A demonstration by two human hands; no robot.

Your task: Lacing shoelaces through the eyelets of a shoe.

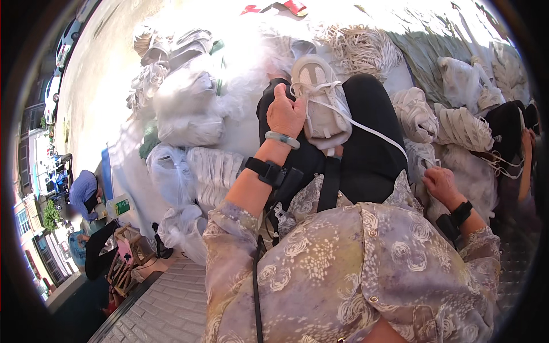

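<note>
A white and pale grey lace-up shoe (327,117) rests between my thighs, its toe pointing away from me. My left hand (286,111) is closed on the shoe's left side, thumb up beside the laces. A loose white shoelace (374,130) trails from the shoe to the right, across my black-clad thigh. Out to the right, my right hand (443,186) is closed in a pinch at the end of that shoelace. The last stretch of lace by the fingers is hard to make out.
Bundled white shoes (214,171) and plastic bags (191,108) lie on the left. A heap of pale laces (366,51) sits beyond my knees. More shoe bundles (463,126) stand at right, near another person's arm (526,163). People sit by a wooden chair (124,260) far left.
</note>
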